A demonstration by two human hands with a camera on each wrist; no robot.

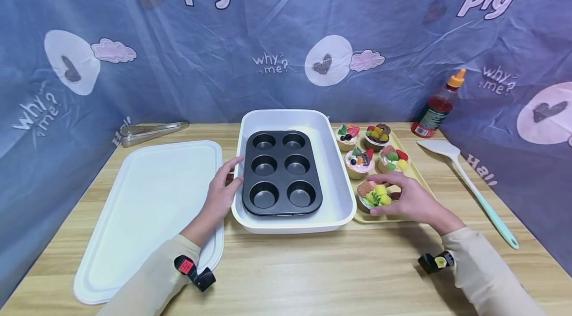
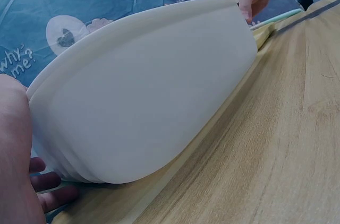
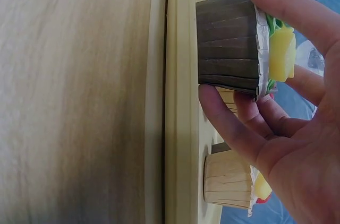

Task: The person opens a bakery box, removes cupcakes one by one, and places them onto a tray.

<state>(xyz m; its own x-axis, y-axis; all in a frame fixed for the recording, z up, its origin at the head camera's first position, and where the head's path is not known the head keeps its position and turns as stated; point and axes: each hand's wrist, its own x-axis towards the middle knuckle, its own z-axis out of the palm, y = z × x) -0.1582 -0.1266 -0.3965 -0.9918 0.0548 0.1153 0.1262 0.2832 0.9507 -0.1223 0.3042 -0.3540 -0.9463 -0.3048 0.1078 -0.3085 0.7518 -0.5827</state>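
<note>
My right hand (image 1: pixel 408 199) holds a toy cupcake (image 1: pixel 374 196) between thumb and fingers at the near end of a yellow tray (image 1: pixel 402 218). Its pleated brown paper cup (image 3: pixel 226 46) shows in the right wrist view; I cannot tell whether its base is lifted. My left hand (image 1: pixel 220 189) touches the left side of a white deep rectangular pan (image 1: pixel 295 226), its fingers loosely spread by the outer wall. A dark muffin tin (image 1: pixel 280 172) with several round cups lies inside the pan, toward its left side.
Several more cupcakes (image 1: pixel 359 163) stand on the yellow tray. A white cutting board (image 1: pixel 156 197) lies left, with metal tongs (image 1: pixel 154 132) behind it. To the right are a spatula (image 1: pixel 469 182) with a mint handle and a red sauce bottle (image 1: pixel 435 107). A printed blue cloth hangs behind.
</note>
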